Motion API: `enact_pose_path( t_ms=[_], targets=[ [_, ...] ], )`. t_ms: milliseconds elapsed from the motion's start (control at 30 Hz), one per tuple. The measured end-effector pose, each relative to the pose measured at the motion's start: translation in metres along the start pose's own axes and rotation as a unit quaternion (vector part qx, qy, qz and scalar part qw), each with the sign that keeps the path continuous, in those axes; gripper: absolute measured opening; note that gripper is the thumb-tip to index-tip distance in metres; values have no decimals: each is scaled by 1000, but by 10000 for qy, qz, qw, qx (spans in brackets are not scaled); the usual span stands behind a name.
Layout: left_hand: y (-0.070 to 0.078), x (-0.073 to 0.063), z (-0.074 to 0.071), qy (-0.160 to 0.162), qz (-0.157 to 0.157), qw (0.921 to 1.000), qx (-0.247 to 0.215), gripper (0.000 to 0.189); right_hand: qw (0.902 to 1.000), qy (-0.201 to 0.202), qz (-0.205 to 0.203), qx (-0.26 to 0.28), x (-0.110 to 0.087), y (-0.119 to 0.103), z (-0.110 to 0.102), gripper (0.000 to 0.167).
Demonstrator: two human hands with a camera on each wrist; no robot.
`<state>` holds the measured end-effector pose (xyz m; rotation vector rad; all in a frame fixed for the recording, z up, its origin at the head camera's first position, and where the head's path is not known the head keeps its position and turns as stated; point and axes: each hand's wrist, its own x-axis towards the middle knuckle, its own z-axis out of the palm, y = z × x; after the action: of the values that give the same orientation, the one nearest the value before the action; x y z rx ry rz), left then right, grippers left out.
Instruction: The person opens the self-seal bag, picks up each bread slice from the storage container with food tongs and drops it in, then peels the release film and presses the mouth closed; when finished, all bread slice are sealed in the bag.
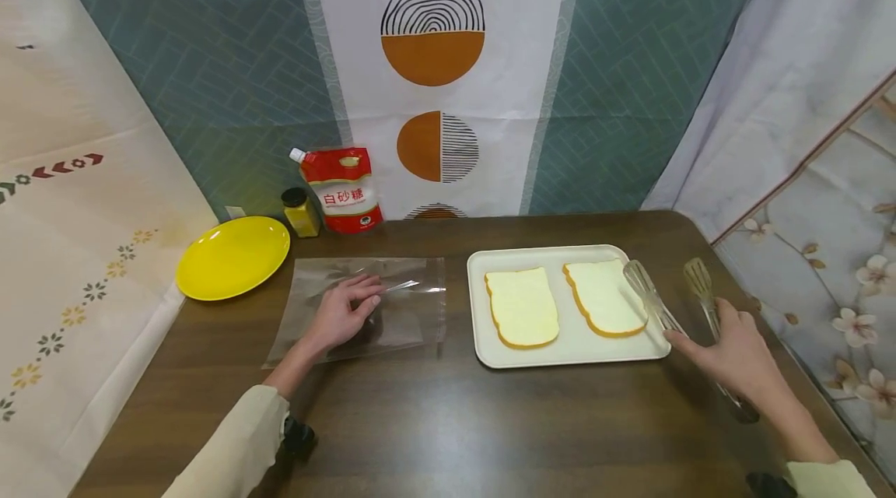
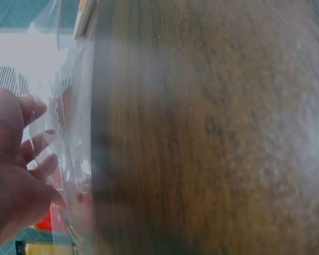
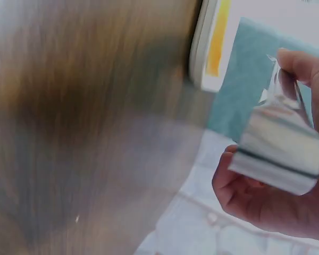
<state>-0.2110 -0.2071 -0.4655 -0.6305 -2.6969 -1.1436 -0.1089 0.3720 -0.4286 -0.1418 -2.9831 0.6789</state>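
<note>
Cloth [image 1: 210, 54] is hanging behind the bench [image 1: 490, 436]; near its right edge the right hand [image 1: 742, 358] is gripping tongs [image 1: 699, 280], while the left hand [image 1: 346, 311], loosely spread, is seemingly steadying plastic film [image 1: 409, 319].

Shiny metal tongs [image 3: 279, 143]; glossy, clear plastic bag [image 1: 413, 315].

On my left: yellow plate [image 1: 233, 258], with jar [image 1: 303, 216] and red pouch [image 1: 344, 191] near it; patterned cloth [image 1: 504, 93] behind.
</note>
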Motion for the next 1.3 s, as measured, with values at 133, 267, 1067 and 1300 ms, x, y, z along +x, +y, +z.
enact_pose_path(
  t_ms=[133, 267, 1067, 1300],
  targets=[
    [0, 0, 0, -46, -64, 10000, -1, 26, 9999, 32, -47, -133, -11, -21, 5, 107],
    [1, -1, -1, -113, -141, 9998, -5, 26, 9993, -109, 34, -344, -21, -35, 12, 108],
    [2, -1, 1, -55, -62, 9999, 74, 26, 9980, -194, 213, -561, -35, -59, 41, 109],
    [2, -1, 0, -108, -140, 9998, 46, 27, 9984, -191, 65, -534, -34, -62, 40, 94]
  ],
)
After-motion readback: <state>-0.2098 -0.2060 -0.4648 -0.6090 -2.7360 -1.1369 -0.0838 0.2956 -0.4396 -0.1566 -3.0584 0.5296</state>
